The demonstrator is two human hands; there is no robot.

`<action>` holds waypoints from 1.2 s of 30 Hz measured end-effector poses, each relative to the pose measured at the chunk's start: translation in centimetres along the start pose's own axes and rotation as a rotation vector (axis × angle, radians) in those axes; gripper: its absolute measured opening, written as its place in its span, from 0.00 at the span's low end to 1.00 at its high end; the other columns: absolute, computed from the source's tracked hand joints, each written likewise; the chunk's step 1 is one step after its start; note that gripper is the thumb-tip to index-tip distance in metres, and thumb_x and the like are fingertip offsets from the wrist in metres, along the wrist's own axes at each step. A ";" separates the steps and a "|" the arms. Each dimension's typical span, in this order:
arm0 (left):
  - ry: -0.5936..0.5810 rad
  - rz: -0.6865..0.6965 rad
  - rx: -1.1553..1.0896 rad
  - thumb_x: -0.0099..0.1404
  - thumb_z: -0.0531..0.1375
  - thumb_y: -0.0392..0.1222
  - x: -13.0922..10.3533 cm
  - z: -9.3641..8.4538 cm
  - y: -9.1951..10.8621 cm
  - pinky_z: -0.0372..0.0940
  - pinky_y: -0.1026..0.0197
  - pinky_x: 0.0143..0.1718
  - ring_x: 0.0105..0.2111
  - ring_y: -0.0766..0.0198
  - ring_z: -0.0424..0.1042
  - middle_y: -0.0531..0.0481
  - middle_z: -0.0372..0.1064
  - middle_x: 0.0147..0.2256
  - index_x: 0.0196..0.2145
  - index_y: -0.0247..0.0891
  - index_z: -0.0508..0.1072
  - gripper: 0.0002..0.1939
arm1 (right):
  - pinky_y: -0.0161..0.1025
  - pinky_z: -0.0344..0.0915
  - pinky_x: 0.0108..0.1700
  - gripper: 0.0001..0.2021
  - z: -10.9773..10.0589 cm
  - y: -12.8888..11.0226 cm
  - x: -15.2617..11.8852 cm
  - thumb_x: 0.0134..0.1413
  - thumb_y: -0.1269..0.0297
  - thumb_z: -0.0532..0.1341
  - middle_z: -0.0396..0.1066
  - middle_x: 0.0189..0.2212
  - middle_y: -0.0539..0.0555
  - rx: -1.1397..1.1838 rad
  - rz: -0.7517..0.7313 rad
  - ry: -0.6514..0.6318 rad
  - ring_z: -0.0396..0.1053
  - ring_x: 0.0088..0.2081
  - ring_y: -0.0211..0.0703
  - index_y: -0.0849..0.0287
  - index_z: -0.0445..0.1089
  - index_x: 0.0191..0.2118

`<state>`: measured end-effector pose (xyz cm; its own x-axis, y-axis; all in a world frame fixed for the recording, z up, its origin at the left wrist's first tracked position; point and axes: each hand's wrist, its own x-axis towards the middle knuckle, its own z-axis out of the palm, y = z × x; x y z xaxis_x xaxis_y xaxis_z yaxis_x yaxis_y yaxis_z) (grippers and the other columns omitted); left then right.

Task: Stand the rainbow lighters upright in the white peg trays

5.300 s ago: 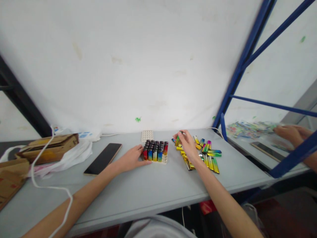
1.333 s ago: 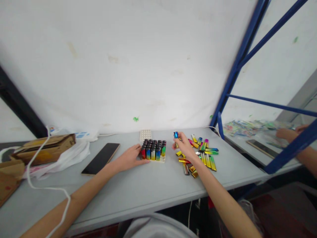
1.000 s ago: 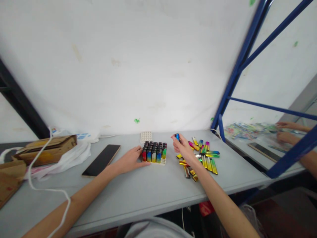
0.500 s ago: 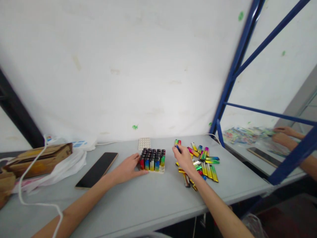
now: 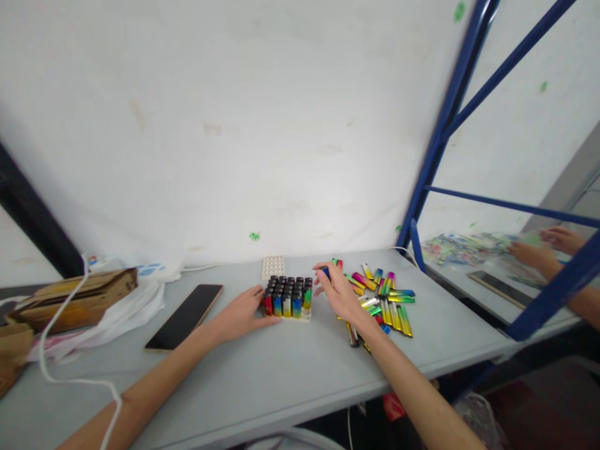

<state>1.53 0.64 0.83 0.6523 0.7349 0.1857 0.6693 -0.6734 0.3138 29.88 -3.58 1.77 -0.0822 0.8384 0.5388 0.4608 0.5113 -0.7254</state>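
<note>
Lighter (image 5: 325, 270) gripped between pile and tray (image 5: 305, 317)

Right hand (image 5: 341, 297): fingers closed round one lighter, dark blue end showing, just right of the filled rows. Left hand (image 5: 241, 314): curved about the tray's left end, thumb by the near corner; far fingertips partly hidden, can't tell whether they pinch. Black-topped lighters (image 5: 287, 295) stand upright between my hands.

Step, as I judge it: loading. Next move probably calls for a short leftward shift, base lined up over the tray's bare near-right corner.

Loose lighters (image 5: 396, 314) lie beneath and right of my right wrist. Second tray (image 5: 272, 267) sits beyond my left fingertips. Grey tabletop (image 5: 262, 362) stretches from my left thumb to its front edge; working room there.
</note>
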 end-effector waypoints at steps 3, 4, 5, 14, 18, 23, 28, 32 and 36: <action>0.009 0.010 -0.009 0.64 0.60 0.69 0.0 -0.1 0.1 0.66 0.47 0.57 0.50 0.45 0.72 0.40 0.73 0.49 0.44 0.40 0.77 0.29 | 0.41 0.66 0.45 0.19 -0.3 -0.5 0.1 0.73 0.50 0.49 0.72 0.39 0.55 -0.206 -0.117 -0.012 0.71 0.38 0.44 0.56 0.71 0.42; 0.017 0.015 -0.013 0.64 0.60 0.69 0.0 -0.1 0.1 0.66 0.48 0.57 0.50 0.46 0.72 0.40 0.73 0.49 0.45 0.40 0.77 0.29 | 0.40 0.65 0.43 0.20 -0.4 -0.7 0.1 0.73 0.50 0.50 0.72 0.34 0.54 -0.265 -0.124 -0.029 0.70 0.36 0.44 0.56 0.71 0.37; 0.026 0.020 -0.018 0.64 0.60 0.69 0.0 0.0 0.0 0.67 0.49 0.56 0.50 0.46 0.73 0.41 0.73 0.49 0.45 0.40 0.77 0.29 | 0.40 0.64 0.40 0.20 -0.5 -0.8 0.1 0.73 0.50 0.51 0.70 0.29 0.52 -0.306 -0.116 -0.049 0.68 0.32 0.44 0.56 0.70 0.34; 0.048 0.041 -0.040 0.63 0.60 0.70 0.0 0.2 -0.3 0.67 0.50 0.54 0.47 0.47 0.73 0.41 0.74 0.46 0.43 0.39 0.77 0.30 | 0.35 0.58 0.31 0.15 -1.0 -0.8 -0.1 0.67 0.50 0.60 0.71 0.23 0.47 -0.235 -0.076 -0.189 0.67 0.25 0.39 0.56 0.71 0.35; 0.037 0.015 -0.010 0.63 0.61 0.68 0.0 0.1 0.0 0.68 0.49 0.53 0.46 0.47 0.73 0.41 0.73 0.45 0.42 0.38 0.76 0.28 | 0.34 0.60 0.31 0.13 -1.2 -0.7 -0.3 0.63 0.52 0.64 0.73 0.27 0.47 -0.213 -0.067 -0.245 0.69 0.28 0.39 0.56 0.69 0.43; 0.022 0.016 -0.010 0.64 0.61 0.67 0.0 0.1 0.0 0.68 0.49 0.52 0.46 0.47 0.73 0.41 0.73 0.45 0.43 0.38 0.76 0.28 | 0.34 0.58 0.31 0.14 -1.0 -0.9 -0.4 0.63 0.50 0.65 0.71 0.26 0.47 -0.163 -0.089 -0.314 0.66 0.27 0.38 0.56 0.70 0.38; 0.035 0.021 -0.023 0.63 0.61 0.69 0.0 0.4 -0.4 0.67 0.49 0.53 0.47 0.47 0.73 0.40 0.73 0.45 0.43 0.38 0.76 0.29 | 0.33 0.56 0.29 0.19 -1.1 -0.5 -0.1 0.62 0.47 0.65 0.71 0.24 0.47 -0.096 -0.075 -0.350 0.64 0.26 0.37 0.58 0.69 0.31; 0.065 0.042 -0.063 0.62 0.61 0.70 0.0 0.5 -0.7 0.67 0.50 0.53 0.46 0.48 0.73 0.41 0.74 0.45 0.44 0.39 0.76 0.30 | 0.33 0.57 0.28 0.19 -1.4 -0.1 0.1 0.62 0.47 0.65 0.73 0.23 0.47 -0.066 -0.046 -0.413 0.66 0.25 0.37 0.59 0.71 0.30; 0.057 0.034 -0.055 0.63 0.60 0.70 0.0 0.5 -0.6 0.67 0.50 0.53 0.46 0.47 0.73 0.42 0.74 0.45 0.43 0.39 0.76 0.30 | 0.34 0.54 0.29 0.19 -1.2 -0.2 0.3 0.62 0.48 0.66 0.74 0.24 0.49 -0.284 -0.079 -0.362 0.67 0.25 0.38 0.59 0.73 0.29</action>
<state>1.28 0.99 0.16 0.6522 0.7158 0.2495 0.6255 -0.6941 0.3565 30.82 -3.69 2.58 -0.4062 0.8368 0.3670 0.6604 0.5465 -0.5150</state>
